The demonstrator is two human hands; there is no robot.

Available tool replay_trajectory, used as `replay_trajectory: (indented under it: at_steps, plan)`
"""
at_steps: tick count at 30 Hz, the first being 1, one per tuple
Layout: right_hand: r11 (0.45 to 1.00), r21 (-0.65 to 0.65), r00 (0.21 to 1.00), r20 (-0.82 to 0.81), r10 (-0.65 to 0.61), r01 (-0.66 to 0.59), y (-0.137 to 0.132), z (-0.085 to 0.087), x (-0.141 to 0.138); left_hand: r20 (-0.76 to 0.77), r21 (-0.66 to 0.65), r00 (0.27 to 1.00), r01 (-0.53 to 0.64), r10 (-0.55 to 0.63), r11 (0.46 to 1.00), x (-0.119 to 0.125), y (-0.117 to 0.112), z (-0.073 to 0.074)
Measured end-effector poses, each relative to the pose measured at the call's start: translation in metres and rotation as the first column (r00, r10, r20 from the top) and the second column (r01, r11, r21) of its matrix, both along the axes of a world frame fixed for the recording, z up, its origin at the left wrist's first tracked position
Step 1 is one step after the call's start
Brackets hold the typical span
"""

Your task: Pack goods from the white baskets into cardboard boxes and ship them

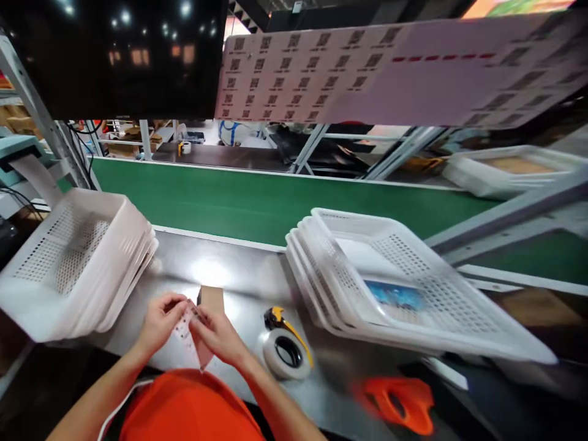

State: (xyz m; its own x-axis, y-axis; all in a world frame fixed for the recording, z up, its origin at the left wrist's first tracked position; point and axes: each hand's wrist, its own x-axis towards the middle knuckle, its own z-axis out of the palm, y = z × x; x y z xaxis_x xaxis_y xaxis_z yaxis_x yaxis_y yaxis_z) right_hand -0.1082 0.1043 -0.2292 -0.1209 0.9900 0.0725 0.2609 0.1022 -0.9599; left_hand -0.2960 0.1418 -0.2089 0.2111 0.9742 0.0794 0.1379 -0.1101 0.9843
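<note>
Head view: near the counter's front edge, the left hand [158, 320] and right hand [219, 335] pinch a pinkish label sheet [190, 335] between them — a small cardboard box [212, 299] just behind, a tape roll [285, 352] to the right, stacked white baskets [73, 263] left.

Big sheet [404, 67] at 12 o'clock: we see rows of small square codes and a red dashed line, too blurry to read.
Slip [190, 334] in our hands: we can read no words.
</note>
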Motion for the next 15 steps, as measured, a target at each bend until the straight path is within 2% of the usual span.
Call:
replay_trajectory:
  at_steps: [2, 4, 7, 12, 15]
  plan:
    - [0.993, 0.06, 0.994, -0.036, -0.102, 0.104, -0.0005, -0.0004, -0.0055, 0.05, -0.137, 0.998, 0.031, -0.024, 0.99, 0.0061, -0.0001, -0.0019]
    - [0.972, 0.139, 0.981, -0.06, -0.182, 0.189, 0.001, 0.001, -0.0085, 0.059, -0.206, 0.998, 0.018, -0.005, 0.978, 0.0087, -0.0004, -0.0038]
    - [0.942, 0.292, 0.983, 0.022, -0.181, 0.167, 0.0033, 0.0047, -0.008, 0.057, -0.246, 0.998, 0.023, -0.009, 0.969, 0.0085, -0.0009, -0.0057]
    - [0.844, 0.533, 0.974, 0.157, -0.16, 0.053, 0.0013, 0.0053, -0.0038, -0.019, -0.138, 0.997, 0.068, -0.071, 0.988, 0.0059, -0.0031, -0.0064]
    - [0.787, 0.616, 0.955, 0.25, -0.16, -0.03, -0.0008, 0.0031, -0.0007, -0.09, -0.048, 0.991, 0.094, -0.098, 0.994, 0.0044, -0.0051, -0.0063]
